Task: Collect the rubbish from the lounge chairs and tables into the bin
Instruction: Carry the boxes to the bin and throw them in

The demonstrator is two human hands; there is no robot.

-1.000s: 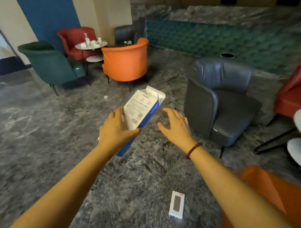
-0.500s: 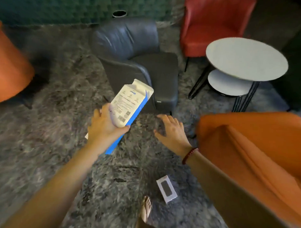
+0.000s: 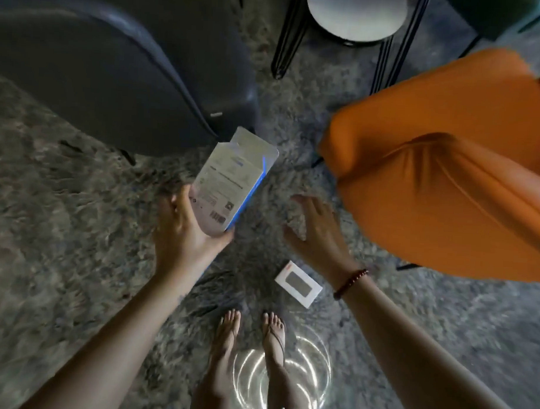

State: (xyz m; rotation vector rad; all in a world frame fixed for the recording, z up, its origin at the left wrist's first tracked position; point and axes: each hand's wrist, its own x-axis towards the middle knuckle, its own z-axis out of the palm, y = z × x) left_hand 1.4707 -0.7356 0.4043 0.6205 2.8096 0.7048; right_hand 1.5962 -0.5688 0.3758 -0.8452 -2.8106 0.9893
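My left hand [image 3: 183, 235] grips the lower end of an opened white and blue cardboard box [image 3: 229, 184], held tilted above the grey floor. My right hand [image 3: 318, 233] hovers with fingers spread and holds nothing. A small flat white box [image 3: 298, 283] with a grey panel lies on the floor just below my right wrist, in front of my feet [image 3: 252, 332]. No bin is in view.
A dark grey lounge chair [image 3: 120, 67] stands at the upper left and an orange chair [image 3: 447, 167] at the right. A round white side table [image 3: 356, 16] on black legs is at the top. Patterned grey floor lies between them.
My view has swung from the room down to the floor at my feet. The small white box now lies near my right wrist. My left hand still holds the opened box.
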